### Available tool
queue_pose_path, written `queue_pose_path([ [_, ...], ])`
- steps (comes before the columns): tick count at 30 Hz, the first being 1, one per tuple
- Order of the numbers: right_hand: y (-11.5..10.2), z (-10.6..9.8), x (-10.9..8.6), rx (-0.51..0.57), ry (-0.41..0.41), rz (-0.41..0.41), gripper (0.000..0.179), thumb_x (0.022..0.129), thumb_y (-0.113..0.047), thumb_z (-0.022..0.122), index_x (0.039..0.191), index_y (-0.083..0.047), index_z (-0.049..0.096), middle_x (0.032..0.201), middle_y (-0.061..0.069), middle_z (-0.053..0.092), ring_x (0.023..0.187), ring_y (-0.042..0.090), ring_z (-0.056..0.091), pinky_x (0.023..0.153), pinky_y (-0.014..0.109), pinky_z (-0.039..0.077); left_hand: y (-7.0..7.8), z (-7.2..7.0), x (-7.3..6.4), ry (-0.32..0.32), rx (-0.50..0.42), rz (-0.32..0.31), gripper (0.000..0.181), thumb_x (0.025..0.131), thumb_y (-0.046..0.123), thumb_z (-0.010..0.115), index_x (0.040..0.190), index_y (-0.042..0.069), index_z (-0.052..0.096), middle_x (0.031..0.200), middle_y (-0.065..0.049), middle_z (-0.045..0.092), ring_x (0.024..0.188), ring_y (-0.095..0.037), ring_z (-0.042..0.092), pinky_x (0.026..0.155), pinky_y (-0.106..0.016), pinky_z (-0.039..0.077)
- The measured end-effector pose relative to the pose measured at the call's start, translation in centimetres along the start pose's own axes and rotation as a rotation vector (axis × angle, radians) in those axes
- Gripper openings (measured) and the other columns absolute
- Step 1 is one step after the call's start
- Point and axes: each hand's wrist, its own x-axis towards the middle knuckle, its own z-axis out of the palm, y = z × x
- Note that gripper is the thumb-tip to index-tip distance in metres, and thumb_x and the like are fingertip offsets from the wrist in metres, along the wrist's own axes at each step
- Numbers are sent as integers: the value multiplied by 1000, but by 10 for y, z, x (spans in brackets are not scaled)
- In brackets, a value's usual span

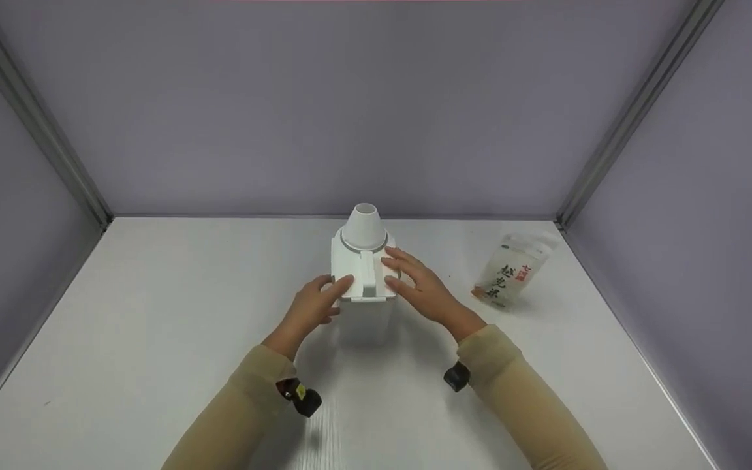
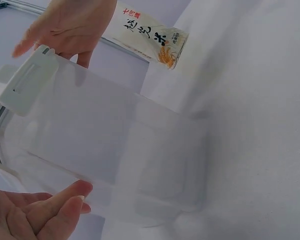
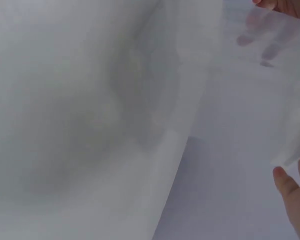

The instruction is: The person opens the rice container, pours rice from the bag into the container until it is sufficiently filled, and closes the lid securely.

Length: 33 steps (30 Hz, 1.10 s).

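Observation:
A translucent bin (image 2: 125,145) with a white lid (image 1: 343,264) stands in front of me. On the lid are a white cone-shaped cup (image 1: 364,228) with a flat top and a raised bar-like tab (image 1: 369,274). My left hand (image 1: 314,303) holds the near left corner of the bin, thumb on top of the lid and fingers bent along the side wall. My right hand (image 1: 423,287) rests on the lid's right edge with fingers and thumb extended. In the left wrist view the right palm (image 2: 77,25) faces the bin beside the lid's clip (image 2: 27,82).
A bag of rice (image 1: 506,274) with a clear top and printed characters lies on the white table (image 1: 173,313) to the right. Grey panels (image 1: 376,111) rise at the back and on both sides, joined by metal corner posts (image 1: 643,111).

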Motion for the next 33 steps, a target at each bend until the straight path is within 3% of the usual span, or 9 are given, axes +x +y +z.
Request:
queue_pose_path([
  [3,-5,7,8,35,113,73,50,95,-35,53,135,-7,47,145,8,36,133,24,33,103,44,32,1,-4,1,-27,17,11,91,84,66,50,144,1,29,140,-25,39,109,-35,57,89,-44,47],
  [6,-9,11,13,133,181,254,56,93,-38,56,138,-7,42,143,9,37,124,25,43,95,42,41,2,-7,1,-52,50,18,91,84,68,45,145,2,27,142,-24,36,113,-36,54,91,-46,45],
  [10,-8,11,18,280,173,476,66,91,-44,58,142,-8,36,139,12,42,108,23,54,84,37,48,1,-10,5,-64,47,45,88,87,67,41,147,4,23,144,-24,33,117,-38,50,92,-47,44],
  [12,-8,9,18,359,148,521,68,91,-42,58,143,-5,34,134,15,45,101,23,58,80,34,51,3,-11,6,-84,19,66,84,89,62,43,148,5,22,143,-24,34,116,-39,51,91,-47,45],
  [19,0,2,5,593,89,543,65,94,-37,55,145,-5,30,116,15,58,92,21,63,80,34,51,15,-6,5,-186,-14,55,78,90,57,48,148,12,24,141,-20,40,106,-37,58,86,-43,49],
  [33,6,7,2,650,114,480,60,93,-40,54,140,-4,39,122,14,58,102,23,61,86,36,49,13,-5,0,-166,-24,46,78,89,58,48,148,12,25,143,-19,38,103,-37,60,83,-42,51],
])
